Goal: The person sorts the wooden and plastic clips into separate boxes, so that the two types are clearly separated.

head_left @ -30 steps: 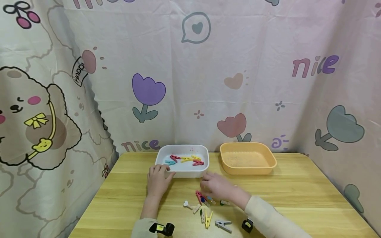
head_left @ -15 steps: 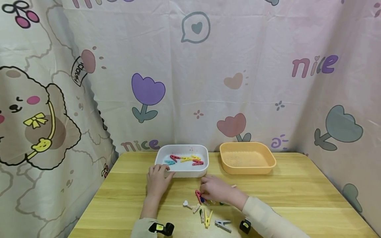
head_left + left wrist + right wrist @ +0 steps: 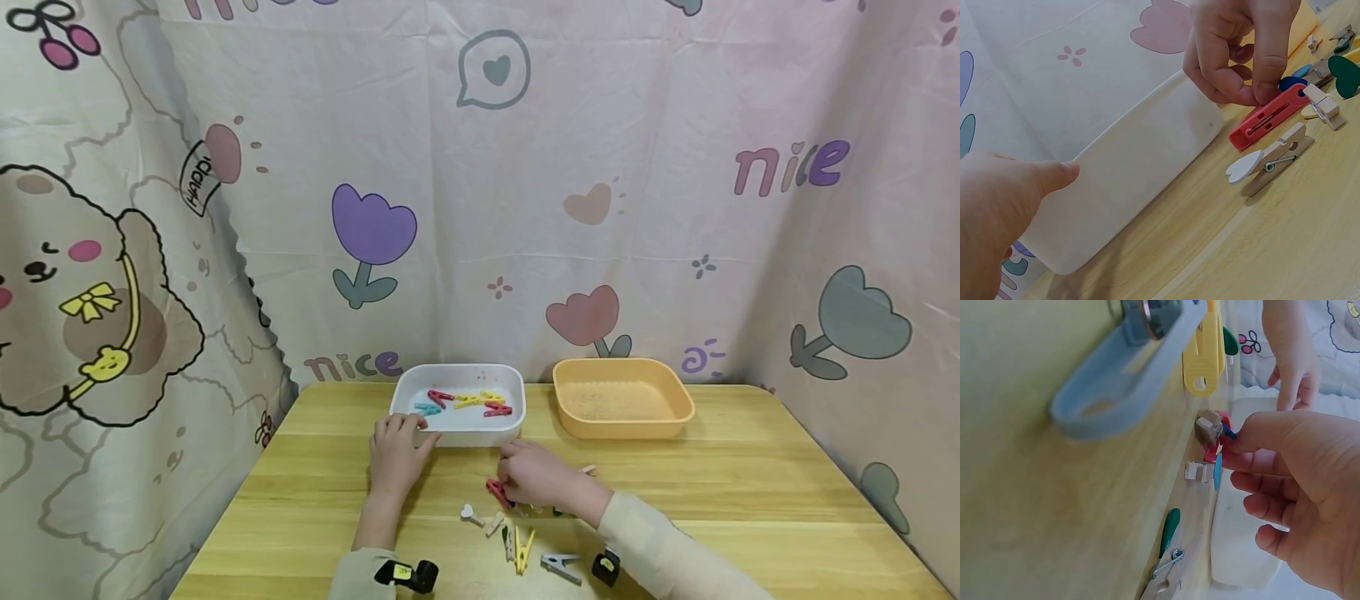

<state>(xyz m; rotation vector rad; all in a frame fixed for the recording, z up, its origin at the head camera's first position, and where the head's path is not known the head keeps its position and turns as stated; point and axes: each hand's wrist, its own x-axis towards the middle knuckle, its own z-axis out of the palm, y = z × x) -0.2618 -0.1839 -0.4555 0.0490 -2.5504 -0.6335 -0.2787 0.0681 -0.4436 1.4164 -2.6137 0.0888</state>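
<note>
on wood, red clip is pinched beneath right hand; tub with clips is gripped by left hand.

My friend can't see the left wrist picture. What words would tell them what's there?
A person's right hand appears to pinch a red plastic clothespin beside a white plastic bin that the left hand holds. Nearby on the pale wooden table lies a wooden clothespin with a white heart.
</note>
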